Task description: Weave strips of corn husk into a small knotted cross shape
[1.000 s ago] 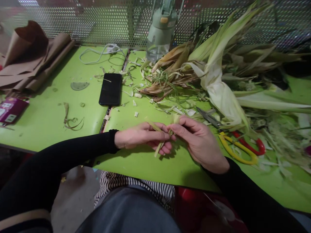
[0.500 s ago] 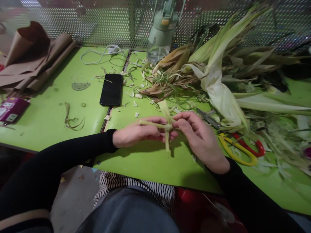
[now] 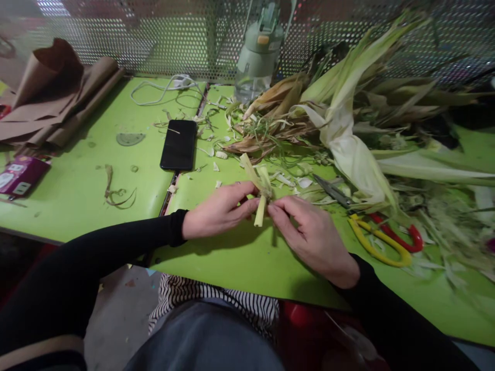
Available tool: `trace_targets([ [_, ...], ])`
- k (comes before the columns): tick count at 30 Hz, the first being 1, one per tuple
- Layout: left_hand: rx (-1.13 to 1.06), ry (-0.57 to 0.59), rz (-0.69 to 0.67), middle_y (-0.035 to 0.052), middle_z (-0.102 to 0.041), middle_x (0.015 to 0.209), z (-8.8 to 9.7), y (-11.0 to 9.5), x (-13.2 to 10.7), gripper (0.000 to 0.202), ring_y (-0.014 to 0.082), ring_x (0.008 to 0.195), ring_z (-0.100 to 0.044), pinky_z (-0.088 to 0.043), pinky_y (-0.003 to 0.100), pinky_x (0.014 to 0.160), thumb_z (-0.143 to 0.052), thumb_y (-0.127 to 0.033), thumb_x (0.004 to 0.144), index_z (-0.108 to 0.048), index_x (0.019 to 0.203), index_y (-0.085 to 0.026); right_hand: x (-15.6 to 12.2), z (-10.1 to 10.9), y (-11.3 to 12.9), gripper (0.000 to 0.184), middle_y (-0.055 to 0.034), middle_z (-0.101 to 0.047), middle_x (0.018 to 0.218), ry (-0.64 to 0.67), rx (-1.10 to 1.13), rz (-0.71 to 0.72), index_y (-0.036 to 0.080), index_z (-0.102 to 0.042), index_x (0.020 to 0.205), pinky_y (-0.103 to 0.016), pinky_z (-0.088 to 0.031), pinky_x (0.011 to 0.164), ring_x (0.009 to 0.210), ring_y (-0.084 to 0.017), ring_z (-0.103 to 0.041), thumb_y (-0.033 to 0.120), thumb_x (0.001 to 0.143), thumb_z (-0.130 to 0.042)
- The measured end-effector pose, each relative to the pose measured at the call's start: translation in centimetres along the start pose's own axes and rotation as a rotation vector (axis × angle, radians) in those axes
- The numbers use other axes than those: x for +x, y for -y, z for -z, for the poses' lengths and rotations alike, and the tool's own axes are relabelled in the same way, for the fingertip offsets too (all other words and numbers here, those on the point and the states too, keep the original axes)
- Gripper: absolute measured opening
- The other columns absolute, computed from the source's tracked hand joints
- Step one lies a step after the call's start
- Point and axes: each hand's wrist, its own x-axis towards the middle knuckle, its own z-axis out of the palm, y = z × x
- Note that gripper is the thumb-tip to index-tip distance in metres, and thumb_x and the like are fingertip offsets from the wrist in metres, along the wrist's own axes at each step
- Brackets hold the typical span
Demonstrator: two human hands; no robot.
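Note:
My left hand (image 3: 218, 211) and my right hand (image 3: 309, 237) meet over the green table (image 3: 240, 257), both pinched on a small knotted piece of pale green leaf strips (image 3: 260, 191). Its strip ends stick up and away from me, and one short end points down toward me. The left fingers grip it from the left, the right fingertips from the right. Both arms wear black sleeves.
Scissors with one yellow and one red handle (image 3: 371, 234) lie just right of my right hand. A big heap of long leaves and husks (image 3: 348, 118) fills the right. A black phone (image 3: 179, 145), a white cable (image 3: 162, 87), a pale green bottle (image 3: 255, 56), brown paper (image 3: 50, 98) and a purple pack (image 3: 17, 175) lie farther off.
The knotted strips have been turned between my fingers, from lying crosswise to standing more upright. Both hands shifted slightly, the right one dropping lower.

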Motion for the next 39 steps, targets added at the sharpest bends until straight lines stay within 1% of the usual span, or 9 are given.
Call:
trace_targets([
  [3,-0.042,0.084,0.057,-0.0034,-0.050,0.066,0.0,-0.2,0.0,0.024,0.0099,0.058,-0.045,-0.036,0.024,0.059,-0.050,-0.036,0.096,-0.048,0.079,-0.019,0.0,0.3,0.5,0.027,0.0020,-0.051,0.061,0.034,0.097,-0.068,0.023,-0.050,0.071,-0.029,-0.036,0.054,0.056,-0.013,-0.048,0.025,0.097,-0.047],
  [7,0.055,0.141,-0.057,-0.0020,-0.048,0.069,0.6,-0.6,0.3,0.025,0.0107,0.062,-0.042,-0.034,0.024,0.062,-0.046,-0.031,0.097,-0.048,0.076,-0.018,-0.4,1.0,1.0,0.035,0.0053,-0.039,0.054,0.104,0.348,-0.185,0.023,-0.043,0.064,-0.027,-0.031,0.049,0.049,-0.010,-0.038,0.027,0.098,-0.046],
  [12,0.074,0.211,-0.175,0.0024,-0.056,0.077,0.7,-0.1,0.4,0.024,0.0140,0.071,-0.051,-0.042,0.025,0.071,-0.041,-0.033,0.098,-0.053,0.084,-0.019,-1.1,1.1,0.9,0.036,0.0046,-0.038,0.057,0.047,0.684,-0.301,0.023,-0.045,0.064,-0.027,-0.030,0.046,0.051,-0.011,-0.035,0.034,0.098,-0.049],
  [16,0.080,0.247,-0.199,0.0056,-0.061,0.084,-0.2,0.8,0.2,0.021,0.0158,0.077,-0.055,-0.045,0.026,0.075,-0.041,-0.030,0.098,-0.056,0.089,-0.019,-1.3,0.8,0.8,0.037,0.0046,-0.035,0.054,0.029,0.779,-0.334,0.024,-0.043,0.062,-0.029,-0.031,0.046,0.048,-0.012,-0.033,0.035,0.096,-0.050],
  [22,0.051,0.239,-0.182,0.0029,-0.059,0.079,-0.9,0.8,0.0,0.021,0.0127,0.071,-0.053,-0.044,0.024,0.071,-0.044,-0.032,0.098,-0.053,0.086,-0.017,-0.6,1.5,0.5,0.036,0.0040,-0.041,0.054,0.032,0.592,-0.267,0.023,-0.044,0.062,-0.028,-0.033,0.048,0.047,-0.011,-0.038,0.032,0.096,-0.047],
  [29,0.156,0.064,-0.182,0.0000,-0.057,0.073,-0.3,1.0,-0.1,0.016,0.0109,0.063,-0.050,-0.042,0.024,0.063,-0.045,-0.029,0.096,-0.046,0.083,-0.018,0.3,2.1,0.1,0.023,0.0026,-0.057,0.064,0.259,0.192,-0.155,0.020,-0.058,0.077,-0.025,-0.035,0.051,0.055,-0.011,-0.048,0.034,0.094,-0.054],
  [33,0.241,0.044,-0.248,0.0003,-0.058,0.074,-0.1,1.3,0.0,0.017,0.0111,0.064,-0.052,-0.042,0.023,0.062,-0.047,-0.031,0.096,-0.049,0.086,-0.018,0.1,1.9,0.1,0.036,0.0015,-0.056,0.062,0.208,0.197,-0.177,0.021,-0.058,0.074,-0.026,-0.036,0.053,0.056,-0.012,-0.050,0.042,0.100,-0.046],
  [35,0.257,0.042,-0.279,0.0024,-0.061,0.079,-0.1,1.3,0.0,0.019,0.0124,0.068,-0.055,-0.045,0.024,0.065,-0.046,-0.033,0.098,-0.051,0.091,-0.017,0.0,1.9,-0.1,0.035,0.0006,-0.058,0.066,0.100,0.215,-0.237,0.022,-0.059,0.077,-0.027,-0.039,0.056,0.058,-0.013,-0.051,0.045,0.100,-0.045],
  [39,0.182,0.175,-0.355,0.0070,-0.064,0.090,-0.1,1.1,-0.1,0.020,0.0139,0.078,-0.060,-0.050,0.026,0.071,-0.040,-0.031,0.101,-0.053,0.098,-0.016,0.2,1.6,-0.4,0.023,-0.0046,-0.068,0.099,-0.057,0.297,-0.267,0.023,-0.064,0.103,-0.030,-0.048,0.076,0.089,-0.018,-0.063,0.042,0.098,-0.052],
])
